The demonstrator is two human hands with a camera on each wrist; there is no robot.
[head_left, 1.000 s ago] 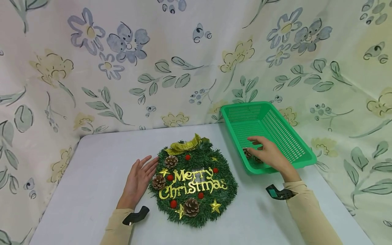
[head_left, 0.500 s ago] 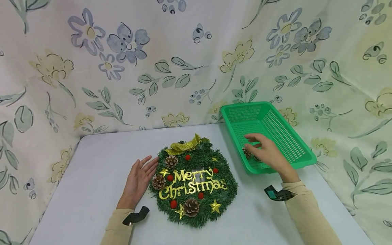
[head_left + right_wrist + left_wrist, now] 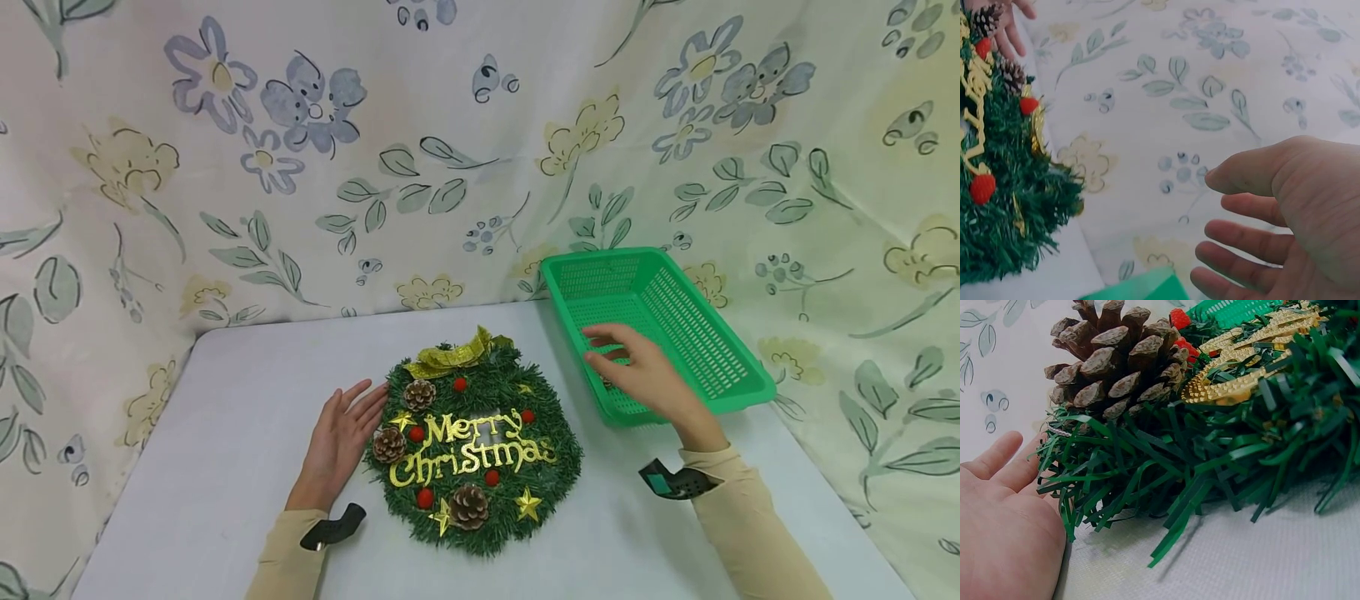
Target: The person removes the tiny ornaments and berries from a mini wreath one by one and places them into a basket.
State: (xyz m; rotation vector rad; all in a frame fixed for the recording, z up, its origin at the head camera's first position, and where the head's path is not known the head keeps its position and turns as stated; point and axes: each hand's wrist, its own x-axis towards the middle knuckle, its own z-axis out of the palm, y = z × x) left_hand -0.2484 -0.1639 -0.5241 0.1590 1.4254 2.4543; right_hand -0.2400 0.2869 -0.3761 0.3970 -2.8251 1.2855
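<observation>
A green Christmas wreath (image 3: 487,533) lies flat on the table, with gold "Merry Christmas" lettering (image 3: 472,450), a gold ribbon bow (image 3: 450,358), pine cones (image 3: 469,507), red berries and gold stars. My left hand (image 3: 341,446) rests palm up at its left edge, fingers straight, the tips at the greenery. In the left wrist view a pine cone (image 3: 1116,362) sits on the wreath just beyond that hand (image 3: 1010,531). Over the near left part of the green basket (image 3: 720,333) hovers my right hand (image 3: 645,375). The right wrist view shows its fingers (image 3: 1247,240) loosely bent, with nothing between them and the thumb.
The basket stands at the back right of the white table (image 3: 247,400), one side close to the floral curtain (image 3: 480,167). A little of a pine cone shows in it beneath my right hand. Both wrists wear black camera mounts (image 3: 333,529).
My right hand has shifted left and slightly up over the basket, now covering most of the pine cones seen in it earlier. The left hand and wreath stay in place.
</observation>
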